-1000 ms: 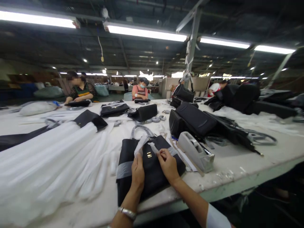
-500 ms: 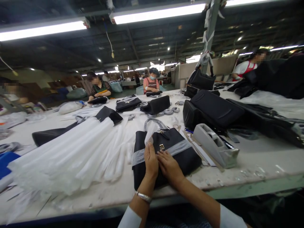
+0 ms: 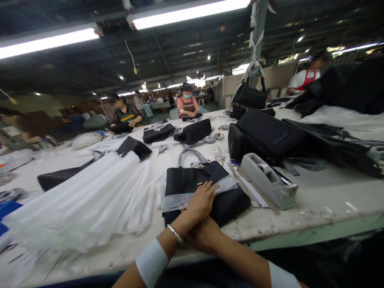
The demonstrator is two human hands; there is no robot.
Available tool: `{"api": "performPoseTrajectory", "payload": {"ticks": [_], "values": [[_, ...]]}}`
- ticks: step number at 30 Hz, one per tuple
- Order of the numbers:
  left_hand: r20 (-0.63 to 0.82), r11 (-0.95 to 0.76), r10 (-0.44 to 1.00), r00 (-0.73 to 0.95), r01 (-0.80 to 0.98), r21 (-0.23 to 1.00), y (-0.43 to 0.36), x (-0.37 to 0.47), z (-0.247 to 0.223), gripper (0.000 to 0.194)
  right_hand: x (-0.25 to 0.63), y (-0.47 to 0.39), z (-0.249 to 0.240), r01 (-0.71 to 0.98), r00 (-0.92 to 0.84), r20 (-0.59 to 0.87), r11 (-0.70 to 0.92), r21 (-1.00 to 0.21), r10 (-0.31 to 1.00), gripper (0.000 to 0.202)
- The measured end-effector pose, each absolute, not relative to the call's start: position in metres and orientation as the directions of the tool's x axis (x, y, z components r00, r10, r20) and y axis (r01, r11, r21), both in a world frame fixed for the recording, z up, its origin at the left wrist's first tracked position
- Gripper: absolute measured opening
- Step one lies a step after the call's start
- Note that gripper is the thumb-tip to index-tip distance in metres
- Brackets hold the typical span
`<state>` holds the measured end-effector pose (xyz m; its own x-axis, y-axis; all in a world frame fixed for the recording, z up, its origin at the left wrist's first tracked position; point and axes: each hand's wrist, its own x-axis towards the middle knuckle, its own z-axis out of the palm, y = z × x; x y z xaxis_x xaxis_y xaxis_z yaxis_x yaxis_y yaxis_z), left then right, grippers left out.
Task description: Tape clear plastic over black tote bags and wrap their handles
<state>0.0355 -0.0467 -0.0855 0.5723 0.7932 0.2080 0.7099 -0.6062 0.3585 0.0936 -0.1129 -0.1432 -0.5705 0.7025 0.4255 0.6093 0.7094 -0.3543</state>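
Note:
A black handbag [image 3: 180, 180] lies before me at the table's front edge, its wrapped handle [image 3: 188, 153] pointing away. A translucent white strip [image 3: 226, 184] runs across its front. My left hand [image 3: 204, 200], with a silver bangle at the wrist, lies over the strip and the small gold clasp, fingers stretched out. Crossing beneath the left wrist, my right hand [image 3: 205, 235] rests at the bag's near side. The left arm hides the right fingers, so what they hold, if anything, cannot be seen.
Left of the bag lies a big pile of white wrapping sheets [image 3: 75, 200]. To the right stand a grey tape dispenser [image 3: 268, 180] and card strips [image 3: 252, 188]. More black bags [image 3: 270, 132] lie beyond. Co-workers [image 3: 188, 102] sit across the table [image 3: 324, 196].
My left hand has come down from a white piece near the handle and moved right across the clasp. My right hand has slid down and left, under the left wrist.

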Motion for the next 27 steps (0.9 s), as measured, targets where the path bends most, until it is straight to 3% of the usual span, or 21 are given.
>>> {"api": "performPoseTrajectory", "payload": {"ticks": [4,7,9,12,15,17,21,27], "values": [[0.149,-0.643,0.764,0.628,0.721,0.257,-0.048,0.038,-0.086,0.046,0.105,-0.121,-0.122,0.505,-0.617,0.386,0.721,-0.474,0.686,0.067],[0.156,-0.641,0.767,0.622,0.736,0.217,-0.046,0.038,-0.092,0.047,0.125,-0.133,-0.110,0.378,-0.714,0.404,0.800,-0.466,0.572,0.041],[0.185,-0.627,0.778,0.600,0.754,0.196,-0.045,0.040,-0.097,0.048,0.146,-0.138,-0.104,0.333,-0.721,0.458,0.840,-0.429,0.520,0.034],[0.215,-0.597,0.799,0.561,0.782,0.180,-0.048,0.045,-0.101,0.048,0.188,-0.128,-0.093,0.483,-0.495,0.613,0.782,-0.394,0.615,0.030],[0.262,-0.569,0.815,0.517,0.800,0.192,-0.052,0.049,-0.102,0.048,0.228,-0.098,-0.086,0.771,-0.106,0.638,0.469,-0.432,0.762,0.029],[0.285,-0.555,0.822,0.493,0.806,0.206,-0.055,0.052,-0.102,0.048,0.247,-0.076,-0.084,0.868,0.027,0.595,0.276,-0.412,0.804,0.034],[0.284,-0.546,0.828,0.483,0.809,0.217,-0.055,0.052,-0.103,0.049,0.265,-0.046,-0.089,0.900,0.068,0.524,0.175,-0.400,0.849,0.030],[0.291,-0.548,0.826,0.482,0.808,0.218,-0.055,0.052,-0.103,0.050,0.267,-0.030,-0.084,0.791,0.007,0.397,0.238,-0.564,0.918,0.025]]}}
